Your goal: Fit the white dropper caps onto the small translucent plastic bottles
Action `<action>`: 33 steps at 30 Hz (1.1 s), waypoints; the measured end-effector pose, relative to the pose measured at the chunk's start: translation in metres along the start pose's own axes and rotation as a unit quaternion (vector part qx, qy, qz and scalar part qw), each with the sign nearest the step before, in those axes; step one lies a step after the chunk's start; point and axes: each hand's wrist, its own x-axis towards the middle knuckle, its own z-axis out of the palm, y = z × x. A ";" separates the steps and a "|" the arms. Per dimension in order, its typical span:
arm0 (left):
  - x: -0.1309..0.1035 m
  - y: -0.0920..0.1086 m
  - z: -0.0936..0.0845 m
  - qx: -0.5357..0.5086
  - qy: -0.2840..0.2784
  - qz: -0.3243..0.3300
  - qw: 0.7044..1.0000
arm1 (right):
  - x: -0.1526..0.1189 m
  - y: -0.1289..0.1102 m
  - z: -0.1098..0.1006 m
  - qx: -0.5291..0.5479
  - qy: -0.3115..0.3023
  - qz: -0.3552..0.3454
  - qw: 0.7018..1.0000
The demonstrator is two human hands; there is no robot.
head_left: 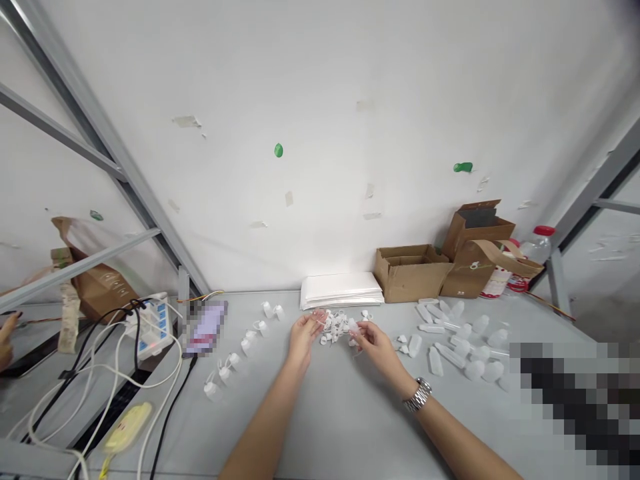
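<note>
A pile of small white caps (336, 325) lies on the grey table between my two hands. My left hand (304, 339) is at the pile's left edge, its fingers closed on a small pinkish clear piece that I cannot make out. At the pile's right side my right hand (373, 341) has its thumb and fingers pinched on a small translucent piece, too small to name. To the right lie many clear plastic bottles (453, 355), some upright and some on their sides. Several capped bottles (247, 344) stand in a slanting row to the left.
Flat white packets (341, 291) and an open cardboard box (413, 280) stand against the wall, with a brown paper bag (467, 270) beside them. A power strip (153, 327), cables and a yellow object (128, 427) are at left. Another person's hand (7, 339) shows at the far left.
</note>
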 end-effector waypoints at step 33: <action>-0.020 0.006 0.018 -0.004 -0.170 -0.064 0.983 | -0.007 -0.012 0.010 0.087 -0.058 0.058 0.993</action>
